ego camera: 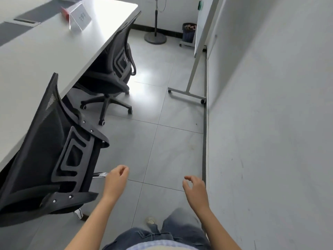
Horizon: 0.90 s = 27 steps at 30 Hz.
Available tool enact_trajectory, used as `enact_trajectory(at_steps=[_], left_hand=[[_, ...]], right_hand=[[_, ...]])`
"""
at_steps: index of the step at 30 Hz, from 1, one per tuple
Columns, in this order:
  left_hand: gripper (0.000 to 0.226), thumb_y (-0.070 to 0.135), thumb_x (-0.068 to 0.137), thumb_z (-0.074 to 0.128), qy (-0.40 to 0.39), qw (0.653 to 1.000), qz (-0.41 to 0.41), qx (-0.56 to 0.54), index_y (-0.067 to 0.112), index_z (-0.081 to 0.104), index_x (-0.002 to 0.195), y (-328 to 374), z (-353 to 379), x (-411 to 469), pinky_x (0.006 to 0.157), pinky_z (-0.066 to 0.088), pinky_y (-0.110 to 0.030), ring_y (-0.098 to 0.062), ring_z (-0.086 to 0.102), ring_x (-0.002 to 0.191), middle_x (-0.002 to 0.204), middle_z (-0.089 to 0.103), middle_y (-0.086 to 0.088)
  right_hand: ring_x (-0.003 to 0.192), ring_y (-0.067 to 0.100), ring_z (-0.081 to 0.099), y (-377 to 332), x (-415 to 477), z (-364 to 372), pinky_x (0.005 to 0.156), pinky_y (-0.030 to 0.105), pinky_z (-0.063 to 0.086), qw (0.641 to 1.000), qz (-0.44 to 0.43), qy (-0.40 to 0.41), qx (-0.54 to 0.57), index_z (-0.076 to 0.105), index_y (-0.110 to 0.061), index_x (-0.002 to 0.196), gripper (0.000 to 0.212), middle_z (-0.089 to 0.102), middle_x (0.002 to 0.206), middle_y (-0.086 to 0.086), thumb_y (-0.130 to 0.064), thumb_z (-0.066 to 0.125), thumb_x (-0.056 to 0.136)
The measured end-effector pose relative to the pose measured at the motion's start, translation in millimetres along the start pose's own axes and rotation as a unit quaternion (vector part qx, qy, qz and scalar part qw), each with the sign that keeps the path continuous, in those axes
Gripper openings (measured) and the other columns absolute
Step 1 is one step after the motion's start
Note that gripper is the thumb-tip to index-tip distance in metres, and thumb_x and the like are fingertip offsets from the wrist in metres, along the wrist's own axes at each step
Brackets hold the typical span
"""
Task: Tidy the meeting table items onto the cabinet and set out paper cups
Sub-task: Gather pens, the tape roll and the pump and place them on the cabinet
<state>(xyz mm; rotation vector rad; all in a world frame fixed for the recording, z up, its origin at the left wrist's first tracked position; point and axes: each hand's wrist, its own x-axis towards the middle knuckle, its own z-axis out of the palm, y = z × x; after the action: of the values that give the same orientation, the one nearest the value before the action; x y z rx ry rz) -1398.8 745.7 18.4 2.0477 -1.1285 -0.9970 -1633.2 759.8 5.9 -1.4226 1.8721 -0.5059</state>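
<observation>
You can't read the blurred name stand (80, 18) on the meeting table (45, 51). Table runs off the left edge; near chair (45, 141) beside it cut there too.

Two black mesh seats on the left: the near office chair (46, 150) shows us its back at a tilt, and the far office chair (115, 69) sits farther along on its wheeled star base, both on the grey tiled floor (162, 141). Over on the right, a whiteboard (203, 24) on a wheeled grey frame (187, 94) stands edge-on, just beside the pale wall (270, 105). At the far end, a dark waste bin (188, 32) sits near the whiteboard, and left of it a pole stand (155, 37) rises from a round base.
</observation>
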Motion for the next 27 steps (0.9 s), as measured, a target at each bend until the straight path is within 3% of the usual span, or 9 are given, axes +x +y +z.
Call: enact_trajectory(at_steps=[7, 10, 15, 23, 27], left_hand=[[0.019, 0.011, 0.087, 0.051, -0.028, 0.998, -0.044, -0.038, 0.005, 0.062, 0.073, 47.4, 58.6, 90.8, 0.065, 0.037, -0.031, -0.022, 0.051, 0.071, 0.075, 0.063, -0.012], [0.021, 0.011, 0.087, 0.05, 0.026, 0.994, -0.09, -0.062, 0.0, 0.062, 0.073, 64.5, 64.7, 143.1, 0.065, 0.037, -0.032, -0.023, 0.05, 0.071, 0.073, 0.06, -0.012], [0.023, 0.011, 0.087, 0.05, 0.146, 0.97, -0.145, -0.129, 0.015, 0.06, 0.066, 113.8, 57.5, 211.2, 0.074, 0.041, -0.034, -0.027, 0.055, 0.076, 0.076, 0.064, -0.01], [0.022, 0.006, 0.086, 0.051, 0.261, 0.921, -0.239, -0.165, 0.011, 0.063, 0.068, 124.2, 51.8, 239.5, 0.072, 0.039, -0.034, -0.029, 0.056, 0.077, 0.073, 0.063, -0.01], [0.025, 0.001, 0.086, 0.05, 0.311, 0.886, -0.276, -0.207, 0.009, 0.06, 0.065, 112.4, 35.7, 256.2, 0.062, 0.038, -0.03, -0.029, 0.056, 0.076, 0.076, 0.062, -0.017]], right_hand=[[0.113, 0.018, 0.046, -25.5, 140.8, -14.3, 0.085, 0.018, 0.031, 0.999, -0.036, -0.035, -0.011, 0.056, -0.011, 0.113, 0.025, 0.057, 0.116, 0.004, -0.019, 0.047, 0.092], [0.113, 0.02, 0.048, -43.7, 223.7, -34.1, 0.093, 0.026, 0.037, 0.998, -0.061, -0.027, -0.01, 0.058, -0.01, 0.112, 0.025, 0.059, 0.117, 0.006, -0.019, 0.048, 0.09], [0.113, 0.02, 0.049, -94.5, 337.1, -62.4, 0.094, 0.029, 0.038, 0.992, -0.113, -0.047, -0.017, 0.058, -0.009, 0.111, 0.025, 0.06, 0.115, 0.005, -0.02, 0.049, 0.09], [0.118, 0.017, 0.045, -171.4, 415.1, -18.1, 0.094, 0.022, 0.033, 0.95, -0.211, -0.219, -0.064, 0.058, -0.011, 0.112, 0.026, 0.058, 0.118, 0.002, -0.021, 0.05, 0.09], [0.119, 0.014, 0.043, -188.9, 438.3, 2.3, 0.091, 0.019, 0.032, 0.932, -0.224, -0.27, -0.086, 0.058, -0.014, 0.111, 0.024, 0.057, 0.118, 0.0, -0.022, 0.05, 0.09]])
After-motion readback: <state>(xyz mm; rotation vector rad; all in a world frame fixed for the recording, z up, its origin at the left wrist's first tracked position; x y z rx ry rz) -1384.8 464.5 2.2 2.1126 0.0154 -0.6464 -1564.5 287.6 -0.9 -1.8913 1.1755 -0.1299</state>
